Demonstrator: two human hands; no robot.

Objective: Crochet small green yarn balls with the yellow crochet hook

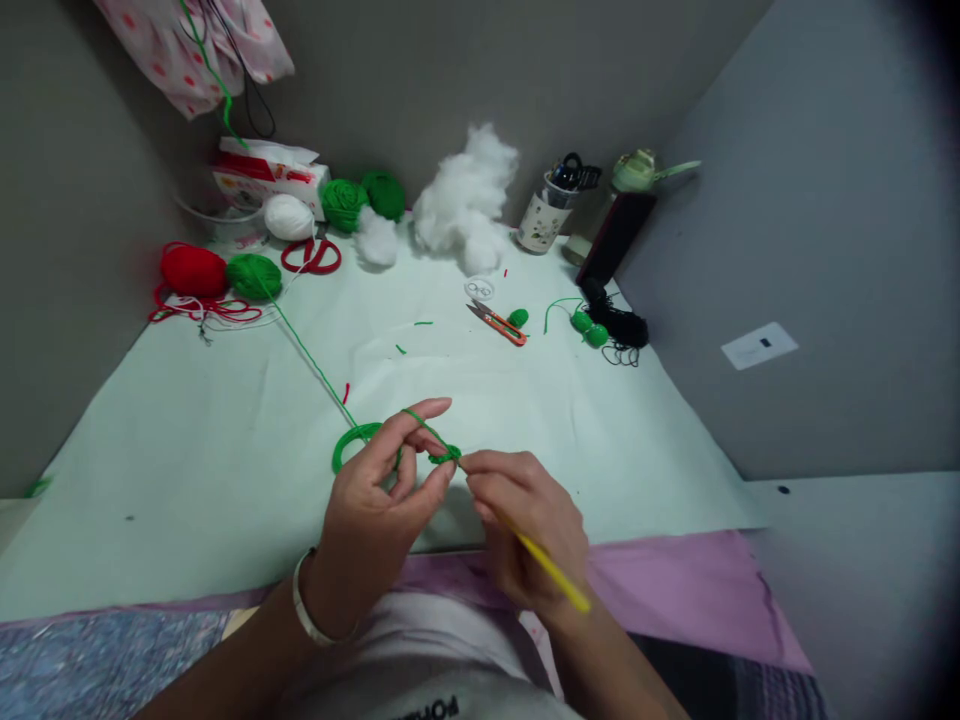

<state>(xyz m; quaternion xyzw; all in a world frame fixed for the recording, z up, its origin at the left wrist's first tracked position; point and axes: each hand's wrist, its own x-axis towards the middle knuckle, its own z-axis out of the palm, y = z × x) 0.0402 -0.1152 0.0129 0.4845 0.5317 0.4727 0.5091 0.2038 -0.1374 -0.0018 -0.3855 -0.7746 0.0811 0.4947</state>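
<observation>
My left hand [386, 485] pinches a small green crochet piece [446, 455], and green yarn passes over its raised index finger. My right hand [525, 510] is closed around a crochet hook with a yellow handle [551, 570]; the hook's tip meets the green piece. From the left hand a taut strand of green yarn [311, 362] runs up to a green yarn ball [253, 276] at the back left. A ring of green yarn [343, 448] lies on the table beside my left hand.
Orange-handled thread snips [499, 325] lie mid-table near small green pieces [589, 328] and black yarn [619, 322]. Along the back stand white stuffing [465, 205], a cup of tools [544, 215], a red yarn ball [193, 270] and red scissors [311, 256]. Grey partitions enclose the table.
</observation>
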